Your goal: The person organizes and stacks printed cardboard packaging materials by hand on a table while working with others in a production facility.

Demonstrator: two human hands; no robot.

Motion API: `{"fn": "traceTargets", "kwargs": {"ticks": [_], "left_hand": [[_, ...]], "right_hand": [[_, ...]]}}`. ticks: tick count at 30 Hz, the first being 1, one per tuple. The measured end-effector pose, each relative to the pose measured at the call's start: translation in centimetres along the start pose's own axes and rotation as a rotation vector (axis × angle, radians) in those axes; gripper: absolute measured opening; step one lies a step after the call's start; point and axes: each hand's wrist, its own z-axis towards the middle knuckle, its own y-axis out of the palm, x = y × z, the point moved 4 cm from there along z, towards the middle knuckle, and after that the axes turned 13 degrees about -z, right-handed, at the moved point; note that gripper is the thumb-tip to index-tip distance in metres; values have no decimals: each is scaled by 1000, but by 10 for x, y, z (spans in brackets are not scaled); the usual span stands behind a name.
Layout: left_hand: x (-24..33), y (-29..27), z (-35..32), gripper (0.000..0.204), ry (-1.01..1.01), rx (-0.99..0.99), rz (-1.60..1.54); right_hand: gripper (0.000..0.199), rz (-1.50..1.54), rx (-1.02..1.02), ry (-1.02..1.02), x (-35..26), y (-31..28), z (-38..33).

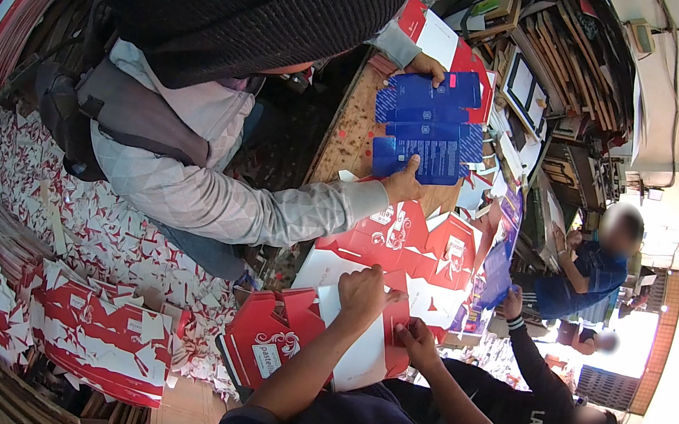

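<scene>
A red and white cardboard sheet (366, 354) lies in front of me, leaning toward my chest. My left hand (361, 298) is closed in a fist above its far left part; what the fingers hold, if anything, is hidden. Lower and to the right, my right hand (418, 346) pinches the red edge of this sheet between thumb and fingers. Beside my left forearm rests a stack of red printed carton blanks (271, 334) with white curl patterns. More red and white die-cut sheets (405, 245) are spread on the table just beyond my hands.
Across from me at left, a co-worker in a dark knit cap holds a blue carton blank (427, 133) over the wooden table (352, 130). Paper scraps (119, 204) cover the floor. Bundled red sheets (102, 339) stand at lower left. Other people work at right, near stacked boards (572, 58).
</scene>
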Motion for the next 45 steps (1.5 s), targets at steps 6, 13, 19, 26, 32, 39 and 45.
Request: {"fn": "traceTargets", "kwargs": {"ticks": [6, 13, 19, 26, 32, 39, 45], "left_hand": [[-1, 2, 1, 71, -3, -13, 22], [-12, -28, -3, 84, 214, 182, -113], [-56, -28, -43, 65, 194, 247, -49], [-116, -11, -54, 52, 293, 322, 70], [-124, -1, -54, 53, 367, 373, 88], [-129, 1, -54, 59, 405, 375, 59], [-134, -2, -55, 56, 405, 392, 51]], "right_hand": [[23, 53, 19, -13, 7, 5, 5], [21, 69, 34, -79, -9, 11, 43], [22, -77, 116, -153, 30, 7, 104], [20, -86, -6, -32, 3, 11, 114], [27, -14, 14, -32, 37, 17, 124], [32, -153, 40, -76, 40, 17, 127], [23, -20, -29, -100, 11, 23, 122]]}}
